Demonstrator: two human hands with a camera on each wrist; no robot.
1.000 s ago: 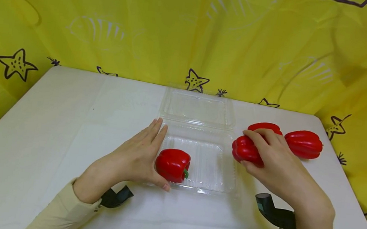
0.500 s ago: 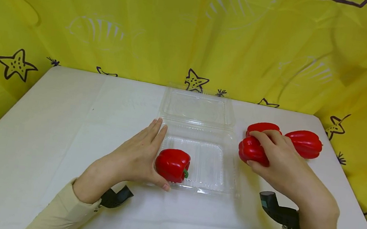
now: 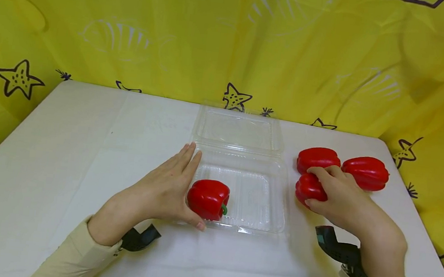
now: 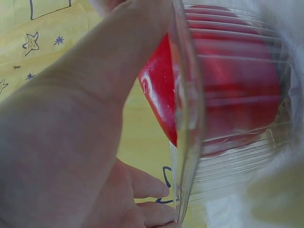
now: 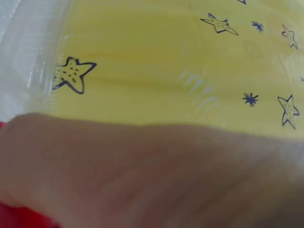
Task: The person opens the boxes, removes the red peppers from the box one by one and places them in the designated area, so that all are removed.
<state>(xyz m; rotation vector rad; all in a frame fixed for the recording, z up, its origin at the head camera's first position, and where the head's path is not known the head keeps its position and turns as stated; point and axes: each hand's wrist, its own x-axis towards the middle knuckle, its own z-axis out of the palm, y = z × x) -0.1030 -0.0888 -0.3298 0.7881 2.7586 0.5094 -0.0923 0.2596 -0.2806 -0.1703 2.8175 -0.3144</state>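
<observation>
The right hand (image 3: 340, 198) holds 1 red pepper (image 3: 309, 188), now farther right of the clear box (image 3: 250, 196) than 1 second ago. The left hand (image 3: 170, 188) stays wide beside the pepper in the box (image 3: 208, 199).

A white table (image 3: 59, 161) occupies the lower part of my head view, with faint creases (image 3: 199, 267) across its near portion and a small dark speck (image 3: 112, 133) on its left half. Beyond its far edge and along both sides I observe a yellow cloth (image 3: 197, 26) hanging in soft folds. Its printed motifs comprise a dark-outlined left starfish (image 3: 19, 78), a central starfish (image 3: 236, 97) and a right starfish (image 3: 406, 151), with spiky bursts (image 3: 266, 112) among them. Pale striped fish (image 3: 120, 35) lie higher. A dark outline (image 3: 410, 0) is cut off at top right. Both my wrist views show starfish and bursts on yellow.
</observation>
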